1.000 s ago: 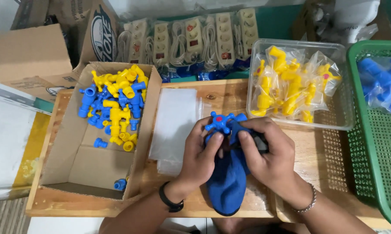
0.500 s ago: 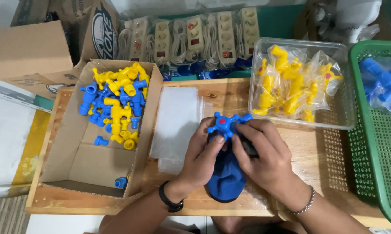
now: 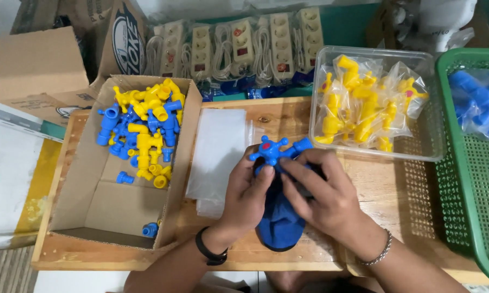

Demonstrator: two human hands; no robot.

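A blue plastic tap (image 3: 277,150) with a cross-shaped handle sits between both hands over the wooden table (image 3: 255,255). My left hand (image 3: 245,196) grips its left side and my right hand (image 3: 319,196) covers its right side and body. A dark blue cloth (image 3: 279,223) hangs below the tap, pinched between my palms. A stack of clear plastic bags (image 3: 218,154) lies flat just left of my left hand.
An open cardboard box (image 3: 92,195) at left holds several blue and yellow taps (image 3: 141,130). A clear tub (image 3: 434,146) at right holds bagged yellow taps. A green mesh basket (image 3: 472,201) with bagged blue taps stands far right. Power strips (image 3: 244,46) lie behind.
The tap and both hands have shifted slightly; the blue cloth has been drawn up shorter beneath my palms.
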